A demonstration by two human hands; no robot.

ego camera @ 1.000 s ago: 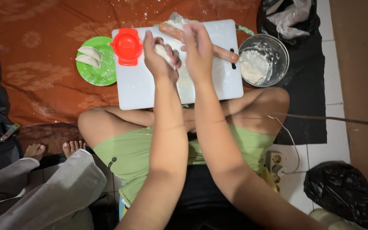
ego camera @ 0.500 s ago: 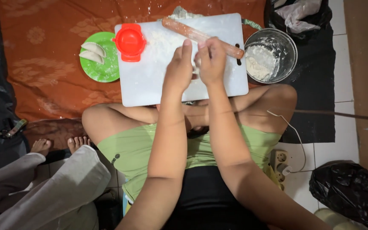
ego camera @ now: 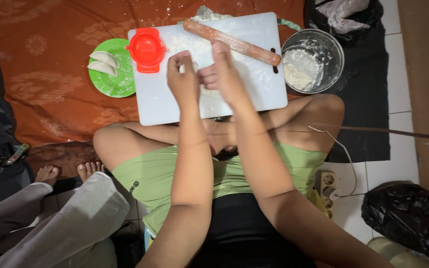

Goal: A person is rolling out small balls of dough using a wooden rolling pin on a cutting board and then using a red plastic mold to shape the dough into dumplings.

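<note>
Both hands mid-board, rolling pin just beyond.

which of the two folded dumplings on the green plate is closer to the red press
The upper dumpling on the green plate is closer: it lies toward the plate's top, near the red press. The lower dumpling sits just below it, further from the press.

Soft, even indoor light falls from above me; my white plastic cutting board looks brightest, shadows stay faint, and the frame corners darken slightly.
</note>
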